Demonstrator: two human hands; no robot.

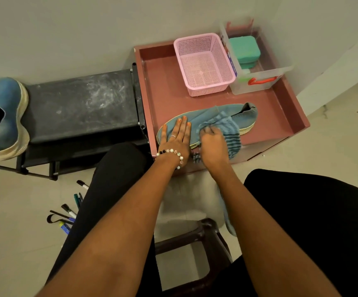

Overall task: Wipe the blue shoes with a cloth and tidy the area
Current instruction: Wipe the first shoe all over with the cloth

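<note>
One blue shoe (241,114) lies on its side on the pink tray table (167,86), toe to the left. My left hand (177,136) presses flat on its toe end, fingers straight. My right hand (211,139) grips a blue striped cloth (230,130) bunched over the shoe's middle; part of the cloth hangs off the table's front edge. The second blue shoe (4,116) lies on the black shoe rack (81,106) at the far left.
A pink mesh basket (203,65) and a clear plastic box (259,69) holding a green case stand at the back of the tray table. Several markers and pens (70,211) lie on the floor at the left. A dark stool (195,243) sits below me.
</note>
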